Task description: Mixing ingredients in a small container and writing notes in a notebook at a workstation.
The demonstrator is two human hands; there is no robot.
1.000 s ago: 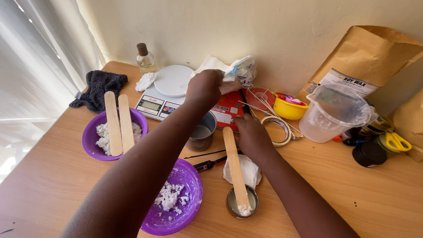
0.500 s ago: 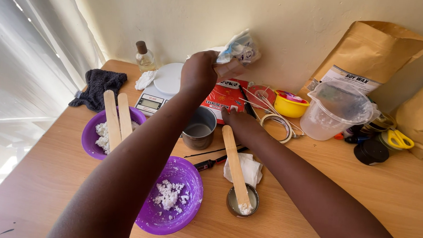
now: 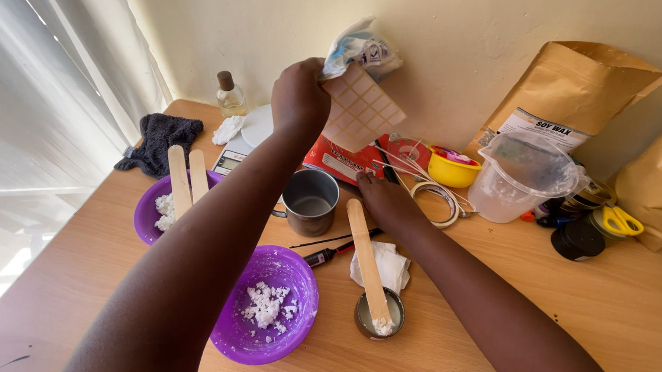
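Observation:
My left hand [image 3: 299,97] is raised above the table, shut on a crumpled clear plastic bag [image 3: 361,44] and a pale sheet scored into small squares [image 3: 362,108] that hangs below it. My right hand [image 3: 381,198] rests low on the table near the red booklet [image 3: 341,162] and the wooden stick [image 3: 368,263], whose lower end lies in a small round tin [image 3: 379,316]. Its fingers look curled; I cannot see anything in them. A metal cup [image 3: 310,201] stands just left of that hand.
Two purple bowls with white flakes [image 3: 266,304] [image 3: 162,214], the far one holding two wooden sticks. A scale [image 3: 245,133], small bottle [image 3: 231,94], dark cloth [image 3: 160,139], yellow bowl [image 3: 451,167], plastic jug [image 3: 523,174], tape roll [image 3: 434,203], scissors [image 3: 621,219], brown paper bags [image 3: 577,87], thermometer [image 3: 334,251].
My left hand has lifted the plastic bag from above the scale up toward the wall, and the squared sheet now hangs out below it. My right hand shifted slightly toward the booklet.

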